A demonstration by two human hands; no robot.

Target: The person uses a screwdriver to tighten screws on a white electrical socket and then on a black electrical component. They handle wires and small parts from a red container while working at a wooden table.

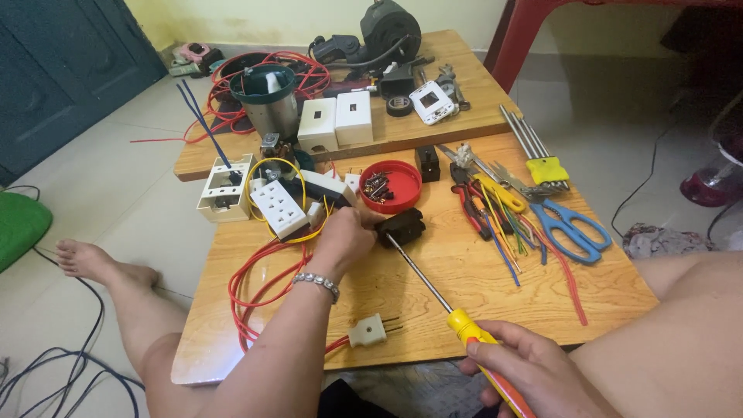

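Observation:
My left hand (346,238), with a silver bracelet on the wrist, grips a small black electrical part (402,226) on the wooden board (464,310). My right hand (534,371) holds the yellow and orange handle of a long screwdriver (433,286). Its metal tip touches the black part. A white multi-socket outlet (279,207) with yellow wire lies just left of my left hand. A red lid (391,186) holding small screws sits behind the black part. A white plug (368,330) on red wire (255,294) lies near the board's front edge.
Blue scissors (569,228), pliers (472,205), loose coloured wires and yellow-handled hex keys (542,166) lie at the right. A second board behind carries white boxes (337,120), a metal pot (267,101), a tape roll and a black motor (387,31). My legs flank the board.

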